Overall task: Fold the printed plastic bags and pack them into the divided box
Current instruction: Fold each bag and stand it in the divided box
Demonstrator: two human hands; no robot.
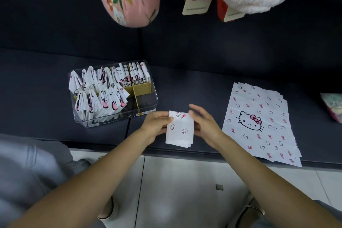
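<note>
At lower centre, the left hand (157, 126) pinches a folded bag (180, 129) by its left edge; the right hand (203, 124), fingers loosely spread and blurred, touches its right edge.

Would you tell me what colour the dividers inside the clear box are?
The dividers are a tan, cardboard-like yellow-brown, seen in the head view.

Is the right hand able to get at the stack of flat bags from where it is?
Probably yes: the stack of flat bags lies uncovered just beside the right hand, with nothing between them.
</note>
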